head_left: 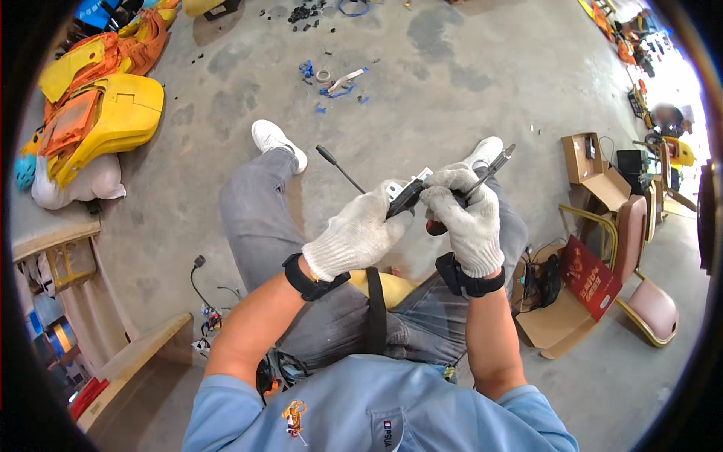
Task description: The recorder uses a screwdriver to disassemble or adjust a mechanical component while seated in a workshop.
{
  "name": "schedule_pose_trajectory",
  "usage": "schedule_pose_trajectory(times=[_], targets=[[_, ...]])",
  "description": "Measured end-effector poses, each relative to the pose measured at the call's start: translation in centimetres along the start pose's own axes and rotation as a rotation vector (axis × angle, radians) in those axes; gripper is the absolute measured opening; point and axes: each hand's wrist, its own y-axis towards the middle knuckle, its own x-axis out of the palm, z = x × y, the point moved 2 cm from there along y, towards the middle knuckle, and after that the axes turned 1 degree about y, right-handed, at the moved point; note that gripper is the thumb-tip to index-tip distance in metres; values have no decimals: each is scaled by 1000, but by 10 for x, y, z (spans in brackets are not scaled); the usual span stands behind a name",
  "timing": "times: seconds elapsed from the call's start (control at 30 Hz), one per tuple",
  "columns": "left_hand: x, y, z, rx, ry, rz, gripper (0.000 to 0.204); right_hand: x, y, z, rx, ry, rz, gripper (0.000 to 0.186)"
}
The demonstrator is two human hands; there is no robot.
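My left hand (358, 232), in a white knit glove, is closed round a small black part (407, 197) with a pale metal bracket, held above my lap. A black cable (340, 167) with a thick plug end sticks out to the left of that hand. My right hand (473, 218), gloved alike, grips pliers (495, 164); their metal jaws point up and away, and a bit of red handle shows under the fingers. The fingertips of my right hand meet the black part's right end. What they pinch there is hidden.
Yellow and orange plastic shells (124, 113) are piled at the far left. An open cardboard box (557, 331) with black items and a red panel lies right, beside pink chairs (651, 309). Blue scraps and a tape roll (323, 76) lie ahead. Wires (203, 290) lie left.
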Motion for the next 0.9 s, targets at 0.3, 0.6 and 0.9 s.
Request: schedule_pose_trajectory(times=[0.3, 0.6, 0.9], targets=[[18, -26, 34, -36, 148, -101, 40, -15, -48, -4, -161, -66, 74, 8], [22, -36, 46, -40, 237, -155, 42, -23, -63, 0, -249, -196, 89, 10], [20, -44, 47, 29, 236, -162, 44, -23, -73, -5, 80, -61, 58, 24]])
